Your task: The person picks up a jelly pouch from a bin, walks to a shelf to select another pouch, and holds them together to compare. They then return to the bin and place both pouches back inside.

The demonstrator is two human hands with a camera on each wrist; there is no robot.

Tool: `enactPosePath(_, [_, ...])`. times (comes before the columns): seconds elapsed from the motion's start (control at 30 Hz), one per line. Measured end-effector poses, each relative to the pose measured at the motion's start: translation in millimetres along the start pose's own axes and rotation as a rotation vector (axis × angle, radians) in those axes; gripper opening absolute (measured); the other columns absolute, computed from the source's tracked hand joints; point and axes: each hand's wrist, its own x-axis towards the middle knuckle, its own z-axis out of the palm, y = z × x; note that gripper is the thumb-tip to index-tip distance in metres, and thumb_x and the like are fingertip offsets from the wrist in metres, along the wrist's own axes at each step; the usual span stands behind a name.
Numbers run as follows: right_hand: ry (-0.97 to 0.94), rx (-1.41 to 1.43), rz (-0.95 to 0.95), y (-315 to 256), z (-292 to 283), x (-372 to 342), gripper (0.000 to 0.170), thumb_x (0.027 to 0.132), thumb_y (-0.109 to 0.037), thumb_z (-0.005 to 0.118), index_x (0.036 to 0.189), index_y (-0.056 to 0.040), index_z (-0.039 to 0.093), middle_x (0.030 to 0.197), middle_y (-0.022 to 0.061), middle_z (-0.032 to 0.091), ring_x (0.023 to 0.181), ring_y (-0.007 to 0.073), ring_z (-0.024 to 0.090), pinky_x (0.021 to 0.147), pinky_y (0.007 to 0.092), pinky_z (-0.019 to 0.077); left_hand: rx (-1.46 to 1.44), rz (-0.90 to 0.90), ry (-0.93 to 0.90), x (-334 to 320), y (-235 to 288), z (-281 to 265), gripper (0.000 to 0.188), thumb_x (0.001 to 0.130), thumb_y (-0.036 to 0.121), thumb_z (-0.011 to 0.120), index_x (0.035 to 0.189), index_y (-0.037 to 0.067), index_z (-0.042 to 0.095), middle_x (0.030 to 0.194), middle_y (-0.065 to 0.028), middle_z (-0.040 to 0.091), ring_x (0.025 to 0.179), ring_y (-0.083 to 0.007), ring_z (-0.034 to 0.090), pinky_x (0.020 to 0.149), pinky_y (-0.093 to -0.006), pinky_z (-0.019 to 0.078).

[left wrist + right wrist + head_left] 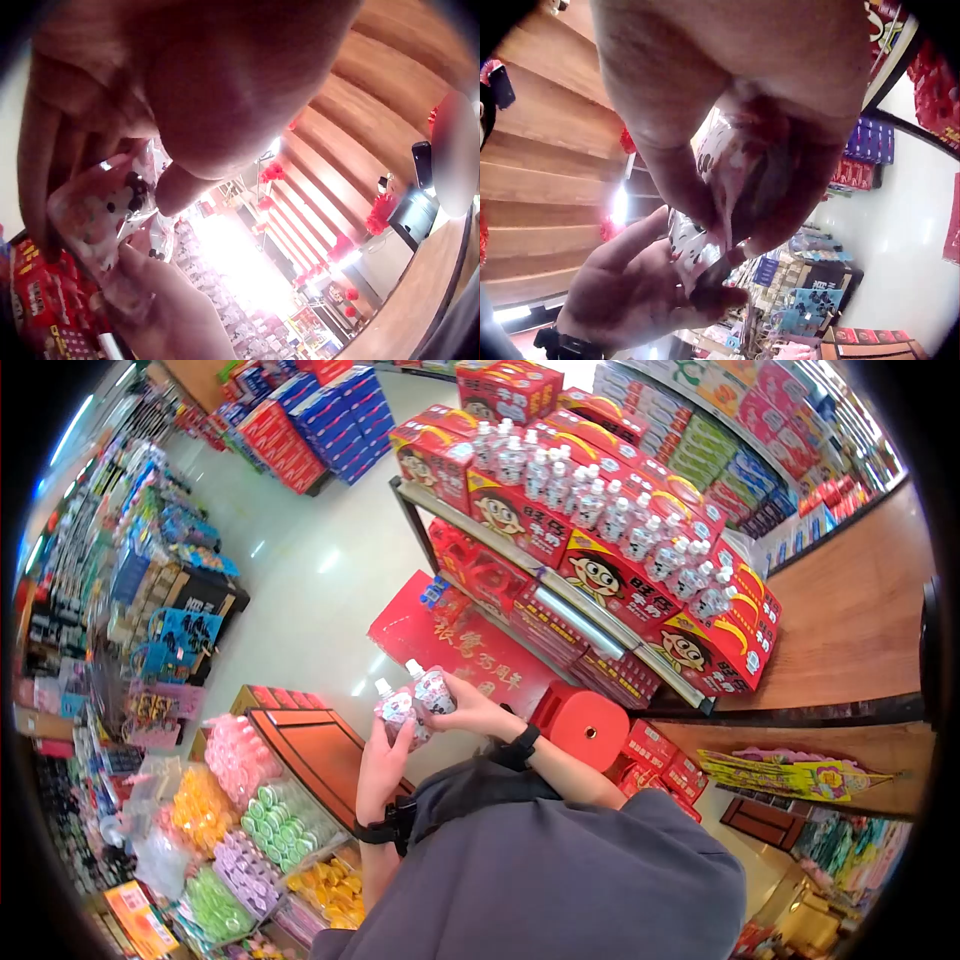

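Two small spouted drink pouches, pink and white with dark patches and white caps, are held side by side in front of the body. My left hand point(380, 768) grips the left pouch point(396, 707), thumb across its front. The other pouch point(433, 692) is pinched in my right hand point(476, 712), close beside it. In the left wrist view, fingers curl round the shiny pouch point(109, 210), and the right hand point(176, 311) shows below. From the right wrist, the right thumb and fingers squeeze the pouch point(721, 154) at its edge.
Similar pouches point(590, 505) stand in rows on red milk cartons point(600, 572) on a shelf to the right. A red stool point(590, 730) stands below it. Bins of colourful packaged goods point(285, 825) lie at lower left, beside a brown wooden panel point(310, 750).
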Motion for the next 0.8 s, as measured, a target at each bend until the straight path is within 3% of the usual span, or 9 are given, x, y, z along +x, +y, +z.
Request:
enactPosePath(0.07, [0.036, 0.004, -0.015, -1.9, -19.0, -1.8, 0.063, 0.084, -0.007, 0.076, 0.141, -0.0023, 0.049, 0.121, 0.0052, 0.061, 0.110, 0.0117, 0.060, 0.094, 0.0296, 0.0515, 0.013, 0.003, -0.047, 15.2, 8.9, 12.9, 0.051, 0.105, 0.031, 0.060, 0.146, 0.003, 0.048, 0.119, -0.0177, 0.071, 0.107, -0.0243, 0.070, 0.092, -0.0374, 0.0528])
enactPosePath(0.17, [0.099, -0.025, -0.110, -2.2, -45.3, -6.6, 0.067, 0.085, -0.006, 0.074, 0.145, -0.0024, 0.045, 0.116, 0.0050, 0.063, 0.098, 0.0100, 0.061, 0.079, 0.0285, 0.0549, 0.047, 0.036, -0.113, 38.2, 11.5, 31.7, 0.052, 0.105, 0.030, 0.060, 0.147, 0.002, 0.046, 0.120, -0.0184, 0.071, 0.108, -0.0262, 0.070, 0.092, -0.0378, 0.0529])
enactPosePath(0.27, [0.153, 0.044, -0.145, 2.6, -68.7, -8.6, 0.065, 0.084, -0.006, 0.075, 0.142, -0.0029, 0.047, 0.114, 0.0042, 0.063, 0.098, 0.0096, 0.061, 0.078, 0.0283, 0.0540, 0.050, 0.083, -0.154, 56.2, 6.7, 50.8, 0.054, 0.105, 0.029, 0.061, 0.148, 0.002, 0.045, 0.121, -0.0188, 0.070, 0.109, -0.0279, 0.070, 0.093, -0.0383, 0.0530])
enactPosePath(0.37, [0.203, 0.042, -0.176, -3.3, -86.1, -12.8, 0.063, 0.084, -0.006, 0.076, 0.141, -0.0034, 0.049, 0.113, 0.0036, 0.063, 0.098, 0.0098, 0.060, 0.079, 0.0279, 0.0533, 0.023, 0.118, -0.206, 70.3, 17.3, 66.6, 0.054, 0.105, 0.028, 0.061, 0.148, 0.001, 0.044, 0.123, -0.0194, 0.069, 0.111, -0.0279, 0.069, 0.094, -0.0386, 0.0530])
enactPosePath(0.47, [0.228, 0.033, -0.109, -12.6, -99.8, -19.4, 0.066, 0.083, -0.008, 0.079, 0.142, -0.0029, 0.049, 0.126, 0.0050, 0.062, 0.117, 0.0130, 0.057, 0.100, 0.0305, 0.0488, 0.040, 0.084, -0.249, 80.7, 35.3, 76.3, 0.053, 0.105, 0.026, 0.061, 0.148, 0.000, 0.044, 0.123, -0.0183, 0.069, 0.112, -0.0256, 0.068, 0.094, -0.0379, 0.0530])
enactPosePath(0.6, [0.272, 0.023, -0.131, -10.6, -113.8, -13.6, 0.065, 0.084, -0.010, 0.079, 0.142, -0.0029, 0.049, 0.125, 0.0056, 0.063, 0.115, 0.0128, 0.058, 0.099, 0.0310, 0.0493, 0.071, 0.163, -0.259, 99.3, 41.2, 82.8, 0.050, 0.105, 0.024, 0.061, 0.147, 0.000, 0.047, 0.119, -0.0142, 0.071, 0.108, -0.0204, 0.068, 0.094, -0.0353, 0.0532])
enactPosePath(0.8, [0.351, -0.061, -0.124, -25.9, -127.3, -7.3, 0.076, 0.082, -0.012, 0.080, 0.148, -0.0009, 0.043, 0.122, 0.0085, 0.065, 0.112, 0.0150, 0.061, 0.099, 0.0314, 0.0495, 0.051, 0.043, -0.328, 136.9, 49.2, 83.3, 0.039, 0.105, 0.024, 0.062, 0.134, -0.002, 0.059, 0.116, -0.0129, 0.072, 0.104, -0.0169, 0.069, 0.089, -0.0334, 0.0541])
